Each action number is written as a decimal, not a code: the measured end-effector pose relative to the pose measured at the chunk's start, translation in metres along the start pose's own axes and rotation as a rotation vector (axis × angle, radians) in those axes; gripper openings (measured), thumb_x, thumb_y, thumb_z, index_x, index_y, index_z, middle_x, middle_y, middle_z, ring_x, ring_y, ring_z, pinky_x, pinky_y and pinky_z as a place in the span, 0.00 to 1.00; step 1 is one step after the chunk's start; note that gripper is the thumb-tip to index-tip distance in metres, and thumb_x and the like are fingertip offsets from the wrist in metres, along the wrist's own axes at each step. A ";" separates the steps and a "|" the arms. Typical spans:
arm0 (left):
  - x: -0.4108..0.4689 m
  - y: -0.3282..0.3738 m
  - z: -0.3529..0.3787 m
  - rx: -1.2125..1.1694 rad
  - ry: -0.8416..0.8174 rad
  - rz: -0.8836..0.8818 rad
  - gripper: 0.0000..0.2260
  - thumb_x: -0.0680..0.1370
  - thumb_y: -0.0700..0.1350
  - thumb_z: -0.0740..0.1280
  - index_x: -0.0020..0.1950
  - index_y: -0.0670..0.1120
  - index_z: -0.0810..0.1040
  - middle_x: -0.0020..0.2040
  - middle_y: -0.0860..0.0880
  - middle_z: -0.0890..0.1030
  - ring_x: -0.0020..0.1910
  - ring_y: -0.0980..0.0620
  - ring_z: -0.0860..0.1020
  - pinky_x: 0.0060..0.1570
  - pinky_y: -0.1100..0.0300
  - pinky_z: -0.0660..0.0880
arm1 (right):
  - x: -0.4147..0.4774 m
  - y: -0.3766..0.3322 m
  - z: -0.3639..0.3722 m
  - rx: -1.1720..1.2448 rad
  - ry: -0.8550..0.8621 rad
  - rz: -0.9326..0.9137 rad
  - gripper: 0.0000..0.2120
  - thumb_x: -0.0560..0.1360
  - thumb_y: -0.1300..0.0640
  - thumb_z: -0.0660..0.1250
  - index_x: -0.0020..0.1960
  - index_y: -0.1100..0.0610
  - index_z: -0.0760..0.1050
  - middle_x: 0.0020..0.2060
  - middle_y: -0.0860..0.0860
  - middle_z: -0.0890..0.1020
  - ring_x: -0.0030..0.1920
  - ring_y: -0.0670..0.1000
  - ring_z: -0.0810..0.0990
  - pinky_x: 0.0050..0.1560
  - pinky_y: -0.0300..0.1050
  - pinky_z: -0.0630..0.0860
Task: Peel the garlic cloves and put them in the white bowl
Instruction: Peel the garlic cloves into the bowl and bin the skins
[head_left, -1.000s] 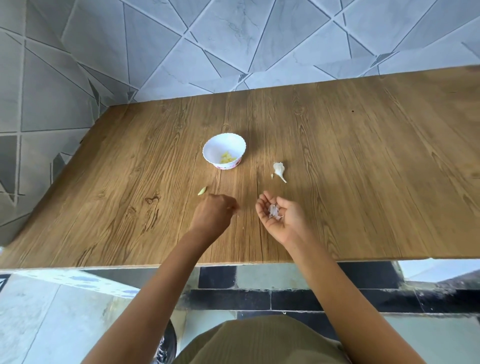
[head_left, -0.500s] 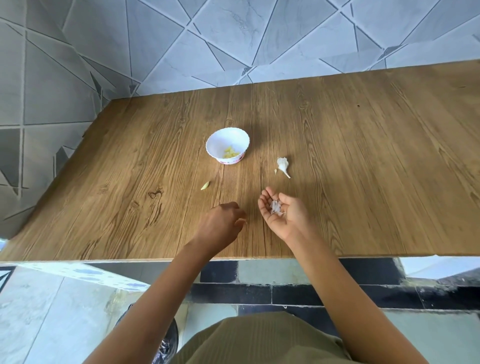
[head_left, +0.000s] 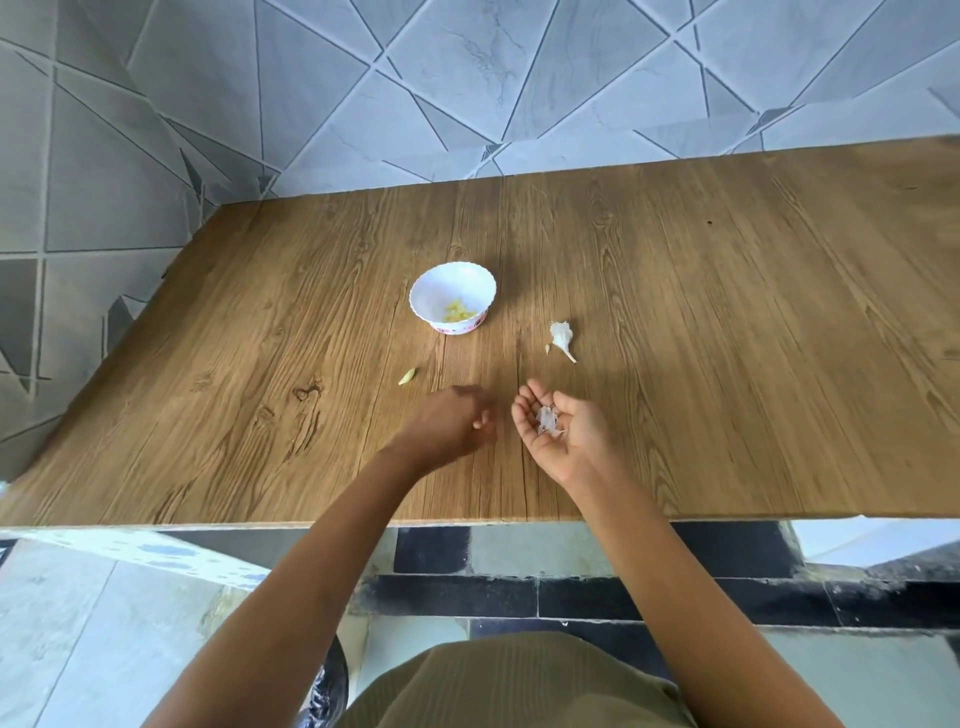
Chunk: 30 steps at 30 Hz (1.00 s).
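The left hand (head_left: 447, 426) has slid to the right across the table (head_left: 727, 364) over the last second and now sits just beside the upturned right hand (head_left: 566, 441), almost touching its fingertips. It is knuckles-up with the fingers tucked under and smeared by motion, so I cannot tell whether it pinches a scrap or holds nothing. The right hand has barely stirred; it lies palm up, fingers loosely cupped, carrying a little heap of papery skins (head_left: 547, 421). To me this looks like tidying, with peel being gathered into that palm rather than another clove being stripped. The white bowl (head_left: 441, 291) stands well beyond both hands with a small pile of peeled cloves (head_left: 460, 312) in its bottom. One pale loose clove (head_left: 408, 376) lies on the wood near the left hand, between it and the bowl; it looks peeled and has not yet gone in. Off to the right rests the garlic remnant (head_left: 562, 336) — stalk and husk, by the look of it — so I would say the job is near its end.
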<state>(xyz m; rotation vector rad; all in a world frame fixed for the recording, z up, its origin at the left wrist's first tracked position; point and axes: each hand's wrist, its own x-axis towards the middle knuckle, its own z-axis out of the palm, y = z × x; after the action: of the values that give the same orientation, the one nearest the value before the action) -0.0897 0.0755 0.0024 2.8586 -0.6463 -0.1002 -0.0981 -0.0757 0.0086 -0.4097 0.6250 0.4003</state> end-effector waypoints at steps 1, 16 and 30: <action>0.001 -0.004 -0.003 -0.138 0.066 -0.035 0.02 0.76 0.37 0.66 0.45 0.41 0.78 0.40 0.49 0.78 0.38 0.51 0.78 0.38 0.67 0.73 | 0.000 0.000 0.000 -0.005 0.002 0.001 0.14 0.81 0.63 0.53 0.47 0.67 0.75 0.43 0.58 0.78 0.45 0.53 0.77 0.54 0.47 0.73; 0.001 0.025 -0.024 -0.079 0.221 -0.008 0.06 0.76 0.45 0.67 0.51 0.50 0.82 0.45 0.52 0.80 0.40 0.51 0.78 0.38 0.56 0.76 | -0.002 0.013 0.008 0.040 0.009 0.015 0.14 0.80 0.63 0.54 0.43 0.66 0.75 0.34 0.58 0.81 0.38 0.53 0.80 0.49 0.43 0.75; -0.012 0.001 -0.022 -0.644 0.380 -0.204 0.06 0.72 0.34 0.70 0.43 0.44 0.83 0.36 0.52 0.83 0.33 0.59 0.80 0.38 0.63 0.78 | 0.006 0.030 0.016 0.026 -0.017 0.001 0.14 0.81 0.61 0.54 0.49 0.67 0.75 0.41 0.59 0.80 0.42 0.54 0.79 0.48 0.45 0.77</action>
<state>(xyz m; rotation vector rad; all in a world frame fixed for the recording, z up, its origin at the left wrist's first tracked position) -0.0987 0.0841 0.0240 2.2194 -0.1902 0.1712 -0.1003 -0.0409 0.0091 -0.3811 0.6138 0.3964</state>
